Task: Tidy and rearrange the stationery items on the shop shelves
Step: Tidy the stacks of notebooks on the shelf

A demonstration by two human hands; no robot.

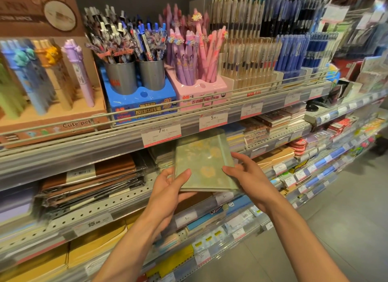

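Note:
A pale green notebook (pixel 201 162) with faint yellow flowers, wrapped in clear plastic, is held just in front of the second shelf, its far end under the upper shelf's price rail. My left hand (pixel 170 189) grips its near left corner, thumb on the cover and fingers underneath. My right hand (pixel 247 176) holds the right edge, thumb on the cover near the spine and fingers along the side. Behind the notebook lies a stack of similar wrapped notebooks (pixel 161 157).
Brown wrapped notebooks (pixel 90 183) lie in a loose pile to the left on the same shelf. Above, pen displays stand behind a wire rail: blue box (pixel 140 96), pink box (pixel 201 88). More notebooks (pixel 273 122) fill the shelf to the right. Grey floor (pixel 336 218) runs along the right.

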